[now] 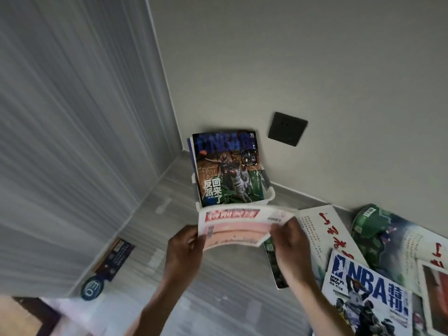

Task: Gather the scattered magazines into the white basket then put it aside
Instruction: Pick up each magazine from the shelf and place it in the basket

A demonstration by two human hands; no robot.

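Both hands grip one pink-and-red magazine (236,227) by its side edges: the left hand (185,251) pinches the left margin with thumb on top, and the right hand (289,241) curls its fingers over the right corner, so the pages bow slightly between them. It hangs in the air just in front of the white basket (269,198), which stands on the grey floor (218,287) in the corner of the room, close under a dark wall socket (287,132). A basketball magazine (228,168) already stands upright in the basket, leaning back towards the wall, with at least one more tucked behind it.

To do this step well, I judge the held magazine should be tipped upright and slid down in front of the standing cover, lower edge first, so it does not catch on the near rim or fold. Keeping both edges held until the bottom seats would stop the limp pages buckling. The basket looks light and could shift or tip if pushed hard.

More work is left: an NBA magazine (368,299), a white booklet with red script (322,229) and a green-covered one (388,234) lie overlapping on the floor to the right, and a dark leaflet (116,258) lies by the left wall
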